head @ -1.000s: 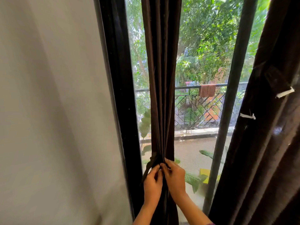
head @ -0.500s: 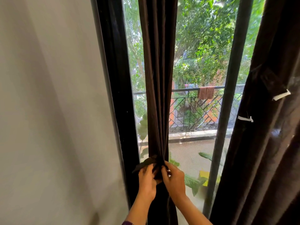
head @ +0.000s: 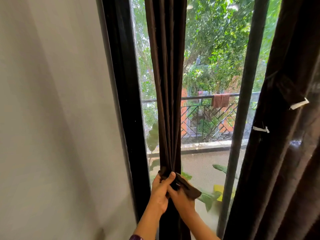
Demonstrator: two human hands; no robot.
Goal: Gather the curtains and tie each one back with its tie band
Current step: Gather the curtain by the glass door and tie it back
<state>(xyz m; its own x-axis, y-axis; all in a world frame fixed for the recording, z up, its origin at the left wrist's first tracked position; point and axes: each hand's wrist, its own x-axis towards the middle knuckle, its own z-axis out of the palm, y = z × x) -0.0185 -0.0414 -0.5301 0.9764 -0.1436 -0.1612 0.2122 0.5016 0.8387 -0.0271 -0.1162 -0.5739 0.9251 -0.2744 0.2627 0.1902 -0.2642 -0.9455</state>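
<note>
Room: pale grey wall [head: 52, 118] on the left, a black window frame [head: 121, 101] beside it, and glass looking out on a balcony railing [head: 207, 122] and green trees.
Right curtain: dark brown curtain [head: 285, 170] fills the right edge, hanging loose and full, leaning slightly across the view.
Gathered curtain: second dark brown panel [head: 166, 84] hangs in front of the glass just right of the frame. Its long axis is vertical, and its folds narrow downward to a tight waist low in the view, where both hands meet.
Left arm: comes up from the bottom edge and slants right, with a bit of purple sleeve at the wrist end.
Left hand [head: 160, 193]: back toward the camera, fingers curled round the curtain's waist from the left, thumb stretched up and pressed on the front of the bunch.
Right hand [head: 181, 196]: reaches in from the lower right, crossing just under the left thumb. Its fingers are pressed together and pinch the band; their tips are hidden by fabric.
Tie band [head: 190, 187]: same dark brown, wrapped at the waist, one loose flat end pointing down and to the right over the right hand.
White tags: two small ones [head: 298, 105] [head: 260, 129] on the right curtain.
</note>
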